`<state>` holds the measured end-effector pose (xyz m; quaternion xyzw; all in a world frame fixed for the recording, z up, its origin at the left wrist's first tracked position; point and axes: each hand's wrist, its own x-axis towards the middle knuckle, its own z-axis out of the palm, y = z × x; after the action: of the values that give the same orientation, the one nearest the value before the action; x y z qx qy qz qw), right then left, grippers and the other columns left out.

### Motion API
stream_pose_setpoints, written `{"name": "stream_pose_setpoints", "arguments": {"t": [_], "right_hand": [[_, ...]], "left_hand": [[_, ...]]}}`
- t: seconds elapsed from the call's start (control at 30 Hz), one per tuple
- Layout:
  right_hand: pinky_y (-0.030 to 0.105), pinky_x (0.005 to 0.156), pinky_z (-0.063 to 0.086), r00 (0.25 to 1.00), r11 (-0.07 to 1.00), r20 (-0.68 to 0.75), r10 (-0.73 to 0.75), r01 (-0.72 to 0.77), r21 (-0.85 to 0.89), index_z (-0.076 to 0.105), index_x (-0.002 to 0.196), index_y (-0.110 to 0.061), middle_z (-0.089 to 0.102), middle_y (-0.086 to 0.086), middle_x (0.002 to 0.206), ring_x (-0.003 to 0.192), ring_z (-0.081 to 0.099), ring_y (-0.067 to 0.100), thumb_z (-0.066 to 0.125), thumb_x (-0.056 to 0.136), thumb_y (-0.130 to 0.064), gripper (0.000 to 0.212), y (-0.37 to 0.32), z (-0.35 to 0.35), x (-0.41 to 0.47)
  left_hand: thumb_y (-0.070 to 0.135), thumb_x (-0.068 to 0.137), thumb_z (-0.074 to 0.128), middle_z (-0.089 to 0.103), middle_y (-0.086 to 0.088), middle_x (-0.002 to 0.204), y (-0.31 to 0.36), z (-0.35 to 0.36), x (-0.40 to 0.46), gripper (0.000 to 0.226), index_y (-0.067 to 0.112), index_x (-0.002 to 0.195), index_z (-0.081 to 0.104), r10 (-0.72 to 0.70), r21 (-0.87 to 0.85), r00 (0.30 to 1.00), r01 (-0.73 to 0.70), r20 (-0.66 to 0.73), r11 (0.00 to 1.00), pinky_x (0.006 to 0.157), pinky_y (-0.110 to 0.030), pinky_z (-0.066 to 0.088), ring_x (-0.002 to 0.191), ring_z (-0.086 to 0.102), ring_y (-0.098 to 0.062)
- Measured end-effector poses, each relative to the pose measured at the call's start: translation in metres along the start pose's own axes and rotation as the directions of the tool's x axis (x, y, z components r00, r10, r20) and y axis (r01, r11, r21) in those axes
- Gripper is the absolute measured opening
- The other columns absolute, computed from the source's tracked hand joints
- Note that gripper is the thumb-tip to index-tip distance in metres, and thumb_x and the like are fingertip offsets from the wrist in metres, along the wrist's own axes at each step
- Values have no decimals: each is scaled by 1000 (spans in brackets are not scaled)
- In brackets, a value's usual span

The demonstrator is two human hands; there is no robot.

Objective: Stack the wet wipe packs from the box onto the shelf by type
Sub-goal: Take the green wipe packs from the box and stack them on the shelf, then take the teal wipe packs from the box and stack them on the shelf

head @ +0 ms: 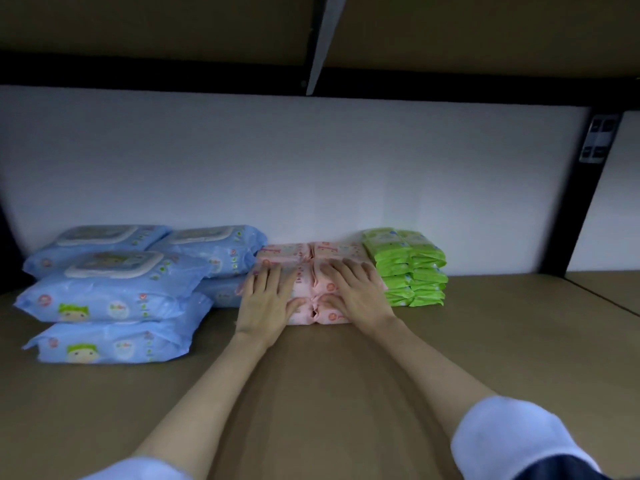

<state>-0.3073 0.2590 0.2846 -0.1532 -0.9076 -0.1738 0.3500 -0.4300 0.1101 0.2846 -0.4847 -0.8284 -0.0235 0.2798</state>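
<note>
**Pink packs being squared on the shelf**

On the brown shelf against a white wall, pink packs sit between blue packs and green packs. Left hand and right hand press flat-fingered on top, equally near, the pile running away from them.

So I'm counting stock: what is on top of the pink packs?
Both hands lie flat on the pink packs: left hand on the left column, right hand on the right. No other pack sits on them. The tops under the palms are covered.
</note>
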Motion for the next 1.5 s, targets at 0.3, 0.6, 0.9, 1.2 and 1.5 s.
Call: {"name": "stream_pose_setpoints", "arguments": {"t": [0.3, 0.6, 0.9, 1.2, 1.5], "right_hand": [[52, 84, 50, 979, 995, 182, 93, -84, -56, 66, 111, -13, 67, 10, 112, 105, 64, 33, 39, 77, -52, 59, -40, -73, -26], [37, 80, 48, 986, 968, -37, 160, -150, 199, 69, 96, -17, 66, 8, 104, 99, 62, 30, 43, 84, -45, 40, -127, -161, -160], [43, 84, 47, 867, 845, 468, 172, -374, 382, 63, 112, -11, 60, 13, 113, 105, 55, 35, 42, 91, -42, 43, -213, -150, -350], [33, 92, 46, 136, 625, 990, 44, -776, 79, 43, 135, -14, 56, 17, 128, 115, 55, 32, 56, 91, -27, 47, -272, -89, -502], [34, 94, 46, -113, 245, 989, 101, -960, -134, 45, 134, -15, 59, 10, 126, 115, 55, 28, 66, 84, -24, 56, -313, -24, -572]], "left_hand": [[44, 91, 45, 21, -9, 151, 5, -53, -41, 63, 18, 143, 20, -110, -181, 986, 131, 126, 975, 112, -44, 14, 140, 16, -27], [37, 90, 45, 58, -5, 120, 41, -125, -215, 43, 17, 128, 47, -43, -370, 999, 34, -16, 928, 85, -39, 40, 110, 53, -30], [33, 95, 43, 49, -2, 133, 89, -70, -411, 43, 20, 136, 35, -37, -483, 910, 253, 412, 838, 94, -36, 34, 121, 44, -25], [26, 93, 51, 49, -14, 133, 101, 47, -564, 48, 12, 134, 33, -56, -247, 376, 707, 925, 663, 93, -36, 44, 117, 52, -31], [4, 85, 61, 46, -24, 131, 101, 126, -600, 59, 5, 138, 35, -168, -173, 244, 921, 955, 350, 94, -35, 42, 119, 50, -39]]}}
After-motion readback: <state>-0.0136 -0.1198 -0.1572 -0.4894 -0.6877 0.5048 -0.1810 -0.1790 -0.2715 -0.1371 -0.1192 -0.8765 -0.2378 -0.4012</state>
